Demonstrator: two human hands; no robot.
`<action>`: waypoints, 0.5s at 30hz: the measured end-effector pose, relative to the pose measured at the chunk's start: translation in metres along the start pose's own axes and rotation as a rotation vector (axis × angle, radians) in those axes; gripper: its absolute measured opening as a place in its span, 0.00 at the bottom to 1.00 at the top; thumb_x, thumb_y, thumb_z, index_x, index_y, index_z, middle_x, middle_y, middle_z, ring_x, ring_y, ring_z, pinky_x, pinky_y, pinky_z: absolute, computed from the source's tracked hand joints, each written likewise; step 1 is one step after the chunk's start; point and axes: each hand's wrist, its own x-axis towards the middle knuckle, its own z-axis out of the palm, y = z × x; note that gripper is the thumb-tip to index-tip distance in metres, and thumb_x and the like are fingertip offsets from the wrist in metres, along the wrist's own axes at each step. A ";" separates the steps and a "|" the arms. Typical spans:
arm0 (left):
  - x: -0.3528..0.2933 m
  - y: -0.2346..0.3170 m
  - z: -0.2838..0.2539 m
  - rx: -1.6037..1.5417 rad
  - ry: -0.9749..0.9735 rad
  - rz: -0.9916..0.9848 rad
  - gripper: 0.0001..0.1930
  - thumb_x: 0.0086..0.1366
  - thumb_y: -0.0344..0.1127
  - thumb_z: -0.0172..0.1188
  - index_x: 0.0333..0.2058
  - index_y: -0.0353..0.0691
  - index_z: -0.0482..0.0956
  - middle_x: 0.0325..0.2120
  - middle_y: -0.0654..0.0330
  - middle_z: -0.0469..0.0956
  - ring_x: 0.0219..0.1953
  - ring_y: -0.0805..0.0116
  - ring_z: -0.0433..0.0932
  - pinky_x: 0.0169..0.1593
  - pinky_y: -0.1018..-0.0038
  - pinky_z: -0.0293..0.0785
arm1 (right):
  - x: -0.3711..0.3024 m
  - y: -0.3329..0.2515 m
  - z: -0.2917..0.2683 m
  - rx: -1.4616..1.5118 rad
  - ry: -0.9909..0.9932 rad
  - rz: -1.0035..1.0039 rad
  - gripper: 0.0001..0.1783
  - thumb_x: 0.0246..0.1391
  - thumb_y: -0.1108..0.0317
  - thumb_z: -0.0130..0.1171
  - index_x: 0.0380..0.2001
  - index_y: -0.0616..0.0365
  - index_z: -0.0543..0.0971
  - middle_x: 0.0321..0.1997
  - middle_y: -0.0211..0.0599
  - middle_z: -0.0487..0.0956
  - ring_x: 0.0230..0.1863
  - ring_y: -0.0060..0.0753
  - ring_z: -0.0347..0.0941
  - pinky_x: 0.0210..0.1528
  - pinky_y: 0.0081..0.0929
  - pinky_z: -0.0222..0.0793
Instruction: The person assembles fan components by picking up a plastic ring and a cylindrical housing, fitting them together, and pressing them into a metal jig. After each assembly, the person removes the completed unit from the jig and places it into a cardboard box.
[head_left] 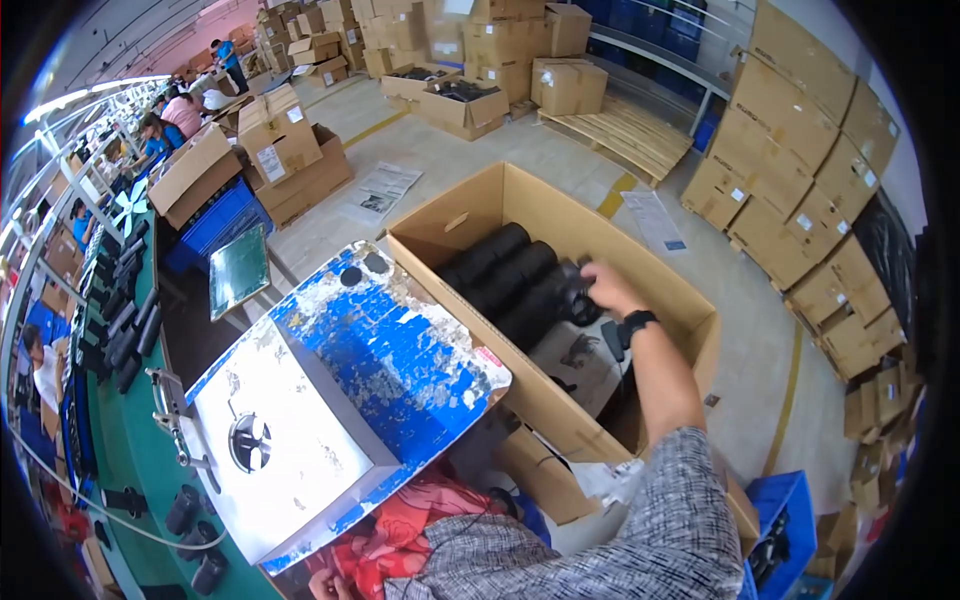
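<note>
Right hand (pixel 612 290) at black part (pixel 582 308), right of black cylinders (pixel 490 268) inside carton (pixel 590 215) — blurred, can't tell finger grip; left hand (pixel 326 586) near, fingers unclear — loose hold could drop part.

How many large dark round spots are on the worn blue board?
2 visible: one at its far end beside the open brown cardboard box, the other just left. The white box-shaped fixture could hide more.
</note>
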 end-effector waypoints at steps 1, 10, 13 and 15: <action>0.001 -0.005 0.002 -0.010 -0.001 -0.003 0.13 0.74 0.32 0.61 0.53 0.35 0.76 0.50 0.56 0.78 0.53 0.61 0.77 0.60 0.67 0.72 | 0.001 -0.028 -0.010 0.133 0.120 -0.069 0.15 0.49 0.74 0.65 0.43 0.56 0.84 0.53 0.45 0.80 0.57 0.47 0.76 0.54 0.37 0.70; 0.020 -0.021 0.016 0.009 0.008 0.097 0.08 0.67 0.23 0.61 0.45 0.35 0.78 0.43 0.61 0.75 0.38 0.69 0.73 0.45 0.74 0.71 | -0.079 -0.307 0.112 0.034 -0.037 -0.969 0.14 0.52 0.77 0.64 0.43 0.55 0.81 0.63 0.50 0.74 0.63 0.59 0.72 0.62 0.45 0.72; 0.012 -0.019 0.009 0.014 0.004 0.045 0.08 0.68 0.25 0.61 0.45 0.35 0.78 0.43 0.59 0.76 0.39 0.69 0.74 0.46 0.74 0.72 | -0.070 -0.309 0.182 -0.059 -0.077 -0.904 0.15 0.53 0.77 0.62 0.46 0.55 0.81 0.67 0.51 0.73 0.64 0.62 0.72 0.63 0.47 0.73; 0.003 -0.023 0.003 0.020 0.010 0.002 0.07 0.69 0.26 0.60 0.45 0.35 0.78 0.43 0.59 0.76 0.40 0.69 0.74 0.46 0.74 0.72 | -0.068 -0.321 0.199 -0.056 -0.117 -0.894 0.16 0.54 0.77 0.62 0.47 0.54 0.80 0.68 0.51 0.72 0.63 0.62 0.72 0.64 0.47 0.73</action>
